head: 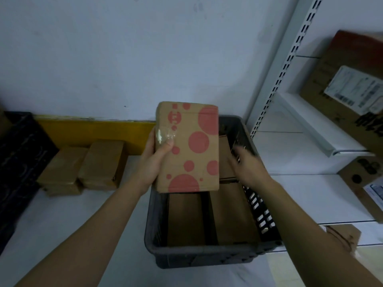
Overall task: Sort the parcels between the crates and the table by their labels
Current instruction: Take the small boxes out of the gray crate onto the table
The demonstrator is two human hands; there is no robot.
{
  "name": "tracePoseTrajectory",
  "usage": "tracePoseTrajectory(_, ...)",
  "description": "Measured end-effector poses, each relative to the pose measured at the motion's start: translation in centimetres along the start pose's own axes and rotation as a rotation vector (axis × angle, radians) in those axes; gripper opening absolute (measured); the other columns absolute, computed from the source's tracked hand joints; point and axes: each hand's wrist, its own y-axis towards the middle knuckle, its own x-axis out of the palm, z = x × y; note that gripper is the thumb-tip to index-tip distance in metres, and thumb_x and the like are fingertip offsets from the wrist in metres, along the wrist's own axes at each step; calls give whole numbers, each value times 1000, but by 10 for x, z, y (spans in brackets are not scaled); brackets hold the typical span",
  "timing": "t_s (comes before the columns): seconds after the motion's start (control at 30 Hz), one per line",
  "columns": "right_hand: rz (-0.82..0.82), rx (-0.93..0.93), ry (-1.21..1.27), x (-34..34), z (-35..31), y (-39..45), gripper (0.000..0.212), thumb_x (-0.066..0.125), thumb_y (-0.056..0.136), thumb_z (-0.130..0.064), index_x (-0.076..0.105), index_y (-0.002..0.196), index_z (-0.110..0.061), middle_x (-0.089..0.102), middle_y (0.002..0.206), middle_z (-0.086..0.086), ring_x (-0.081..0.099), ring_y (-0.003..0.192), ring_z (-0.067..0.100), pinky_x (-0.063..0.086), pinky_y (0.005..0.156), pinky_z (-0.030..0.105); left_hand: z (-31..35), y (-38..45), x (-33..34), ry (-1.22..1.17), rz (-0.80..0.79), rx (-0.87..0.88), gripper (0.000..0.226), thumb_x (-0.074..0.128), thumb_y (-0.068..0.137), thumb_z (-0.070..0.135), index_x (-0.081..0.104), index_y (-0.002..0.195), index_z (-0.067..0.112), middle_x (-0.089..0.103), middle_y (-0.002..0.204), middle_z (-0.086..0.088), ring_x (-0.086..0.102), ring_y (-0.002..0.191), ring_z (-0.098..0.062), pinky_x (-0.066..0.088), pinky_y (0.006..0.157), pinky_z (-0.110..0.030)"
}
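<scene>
My left hand (154, 160) grips the left edge of a brown cardboard parcel with red dots (190, 150), held upright above the far left part of a dark grey plastic crate (207, 257). My right hand (246, 164) hovers blurred over the crate's right side, fingers apart, holding nothing. Inside the crate lie plain brown parcels (230, 214), standing side by side. Two taped brown parcels (83, 168) rest on the white table (62, 224) to the left.
A black crate (18, 162) stands at the far left on the table. White metal shelving (310, 141) on the right carries large labelled cardboard boxes (348, 90). A yellow strip (93, 129) runs along the wall behind the table.
</scene>
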Motion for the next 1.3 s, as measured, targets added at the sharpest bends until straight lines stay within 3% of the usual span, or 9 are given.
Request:
tracePoseTrajectory(0.07,-279,34,-247,30,28,-12,64,62,102,-49,44,156,-19,56,150,10,55,136,33,49,111,45,0,1,-4,-36,24,-29,55,62,103,42,43,155,40,71,138,2,74,117,-19,64,83,-33)
tracePoseTrajectory(0.17,-472,-34,-343,57,52,-25,99,73,84,-59,31,166,-23,36,168,7,35,152,32,36,124,46,-1,2,-7,-65,32,-68,58,62,101,48,45,155,37,73,135,2,74,118,-21,64,88,-41)
tracePoseTrajectory(0.5,-578,-17,-528,79,81,-11,162,80,40,-85,-8,168,-39,-1,178,2,9,163,34,26,126,62,-1,6,-10,-22,8,-111,58,61,101,52,44,155,38,74,133,3,74,118,-21,63,92,-44)
tracePoseTrajectory(0.6,-569,-53,-551,80,79,-5,157,79,41,-88,6,169,-35,16,174,7,21,158,36,24,127,59,-6,5,-12,-21,26,-143,54,57,103,49,45,154,34,74,132,2,74,116,-20,63,88,-40)
tracePoseTrajectory(0.73,-421,-99,-562,65,62,-2,122,73,52,-90,45,154,-30,38,152,6,34,143,31,36,120,50,-7,3,-12,-52,52,-178,41,49,109,42,51,148,30,78,124,1,76,111,-19,63,83,-37)
tracePoseTrajectory(0.83,-420,-27,-360,43,62,-9,104,82,63,-77,41,152,-41,31,154,3,36,142,32,45,116,53,-5,2,-12,-62,54,-160,44,51,109,46,50,151,32,76,129,1,74,116,-22,61,93,-45)
tracePoseTrajectory(0.97,-472,-37,-140,26,75,-28,89,82,90,-30,30,157,-57,21,163,-5,45,143,31,49,115,39,0,0,-15,-109,83,-143,47,51,107,51,57,148,29,75,131,-3,73,118,-25,59,98,-50)
tracePoseTrajectory(1.17,-67,-159,212,-20,24,-22,70,75,100,-22,39,153,-51,54,143,-15,61,127,14,52,100,25,8,-5,-40,-129,133,-105,69,66,95,66,56,149,26,72,136,-7,70,124,-32,56,103,-58)
tracePoseTrajectory(1.3,256,-78,511,-55,-29,-4,59,82,95,-32,49,144,-36,63,138,-13,66,119,15,59,97,42,15,-21,-78,-201,283,-92,93,82,79,70,52,152,20,70,140,-11,69,125,-36,56,102,-60)
